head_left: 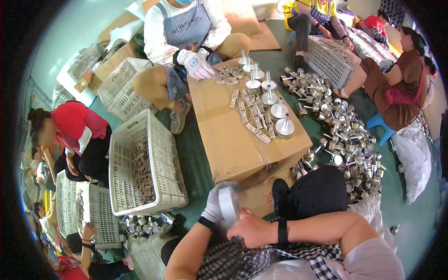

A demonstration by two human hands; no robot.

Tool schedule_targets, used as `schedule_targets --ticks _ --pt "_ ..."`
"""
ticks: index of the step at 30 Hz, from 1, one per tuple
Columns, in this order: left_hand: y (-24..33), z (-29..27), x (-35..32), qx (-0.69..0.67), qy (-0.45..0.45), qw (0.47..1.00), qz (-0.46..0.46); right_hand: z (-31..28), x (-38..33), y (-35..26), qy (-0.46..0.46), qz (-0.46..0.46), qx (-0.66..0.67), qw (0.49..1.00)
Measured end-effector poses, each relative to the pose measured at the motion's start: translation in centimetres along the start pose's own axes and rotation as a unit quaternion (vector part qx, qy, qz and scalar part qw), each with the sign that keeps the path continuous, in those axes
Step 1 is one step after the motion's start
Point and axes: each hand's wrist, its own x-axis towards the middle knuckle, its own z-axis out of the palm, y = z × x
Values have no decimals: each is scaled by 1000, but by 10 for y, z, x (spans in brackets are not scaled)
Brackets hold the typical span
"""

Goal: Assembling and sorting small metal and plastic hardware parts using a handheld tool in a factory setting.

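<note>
My left hand (213, 205), in a pale knit glove, grips a round silvery metal piece (228, 204) near the box's front edge. The piece is tilted on edge and somewhat blurred. My bare right hand (254, 229) is closed with curled fingers against its right side; what those fingers pinch is hidden. Just ahead stands a cardboard box (217, 149) used as a table. On its right side stand several round metal pieces (284, 127) with upright rods. Beside them lie small flat grey-beige parts (243, 112), with a heap of similar parts (227, 73) farther back.
Across the box sits a person with gloved hands (198, 64). A white crate (161, 158) of small parts stands left. Many metal cups with rod handles (345, 154) cover the floor at right. Other people work around more crates (329, 63). A white sack (413, 158) lies far right.
</note>
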Motion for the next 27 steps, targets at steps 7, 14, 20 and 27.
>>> schedule_targets --ticks 7,14,20,27 --pt "-7 3 1 127 60 988 65 -3 -1 -1 -18 17 20 1000" --pt "-8 4 -4 10 86 995 42 -1 -2 1 -33 13 41 999" --pt "11 15 -9 -197 76 977 3 -5 2 -1 -26 26 80 996" --pt "9 5 -8 -148 59 987 30 -1 4 1 -11 11 35 999"
